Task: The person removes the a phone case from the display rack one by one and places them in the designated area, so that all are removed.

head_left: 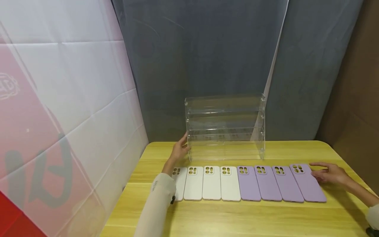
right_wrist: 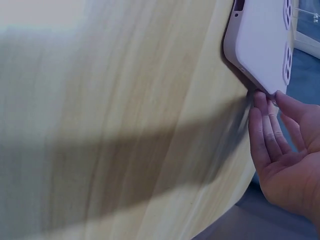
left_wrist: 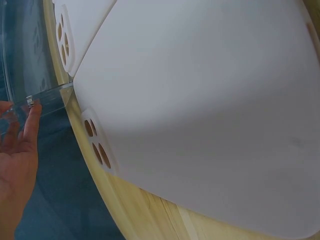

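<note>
A clear tiered acrylic display rack [head_left: 225,143] stands behind a row of phone cases. My left hand [head_left: 180,149] holds its left side panel; in the left wrist view the fingers [left_wrist: 33,122] lie on both sides of the clear edge. The row has several white phone cases [head_left: 211,186] at left and several purple ones at right, camera cutouts at the far end. At the right end, my right hand [head_left: 333,174] pinches the edge of the last purple phone case [head_left: 309,186]. In the right wrist view, thumb and fingertips [right_wrist: 284,100] meet at that case's corner [right_wrist: 262,55].
The wooden table [head_left: 207,219] has rounded far corners. A grey curtain [head_left: 207,59] hangs behind it, a white printed cloth [head_left: 88,82] on the left and a brown panel [head_left: 352,98] on the right. My left forearm [head_left: 157,204] partly covers the leftmost white case.
</note>
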Available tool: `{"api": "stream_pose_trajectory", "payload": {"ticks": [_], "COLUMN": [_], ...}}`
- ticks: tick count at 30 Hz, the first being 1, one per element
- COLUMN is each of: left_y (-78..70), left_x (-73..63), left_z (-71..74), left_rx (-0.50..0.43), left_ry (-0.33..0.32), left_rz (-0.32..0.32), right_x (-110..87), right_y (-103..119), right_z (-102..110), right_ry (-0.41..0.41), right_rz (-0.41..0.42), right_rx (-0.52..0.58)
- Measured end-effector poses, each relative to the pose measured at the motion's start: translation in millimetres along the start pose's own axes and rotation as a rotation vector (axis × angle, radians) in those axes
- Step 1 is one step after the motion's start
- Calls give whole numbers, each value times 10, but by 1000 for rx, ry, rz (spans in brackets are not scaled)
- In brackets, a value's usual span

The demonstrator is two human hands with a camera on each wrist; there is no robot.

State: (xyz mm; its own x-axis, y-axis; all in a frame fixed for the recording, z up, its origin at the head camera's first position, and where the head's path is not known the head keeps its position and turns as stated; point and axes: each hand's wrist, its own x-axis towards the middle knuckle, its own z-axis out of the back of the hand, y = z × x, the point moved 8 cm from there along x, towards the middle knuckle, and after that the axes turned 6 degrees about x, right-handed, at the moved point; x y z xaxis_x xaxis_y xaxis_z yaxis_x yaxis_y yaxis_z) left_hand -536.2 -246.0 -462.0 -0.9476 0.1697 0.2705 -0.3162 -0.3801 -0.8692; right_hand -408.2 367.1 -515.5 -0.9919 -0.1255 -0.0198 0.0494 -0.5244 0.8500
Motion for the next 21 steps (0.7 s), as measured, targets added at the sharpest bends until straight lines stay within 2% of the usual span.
{"api": "stream_pose_trajectory", "payload": {"ticks": [7, 15, 21], "left_y": [48, 14, -24], "left_x": [-10, 19, 25], "left_z": [-13, -6, -19], "left_rx": [2, 25, 23], "left_ry": [-5, 2, 25], "left_rz": [31, 11, -14], "right_x": [-15, 6, 5], "right_y": [-91, -64, -35], "right_z": [-43, -33, -33], "right_ry": [-16, -51, -50], "right_rz": [-12, 57, 67], "right_rx": [4, -9, -44]}}
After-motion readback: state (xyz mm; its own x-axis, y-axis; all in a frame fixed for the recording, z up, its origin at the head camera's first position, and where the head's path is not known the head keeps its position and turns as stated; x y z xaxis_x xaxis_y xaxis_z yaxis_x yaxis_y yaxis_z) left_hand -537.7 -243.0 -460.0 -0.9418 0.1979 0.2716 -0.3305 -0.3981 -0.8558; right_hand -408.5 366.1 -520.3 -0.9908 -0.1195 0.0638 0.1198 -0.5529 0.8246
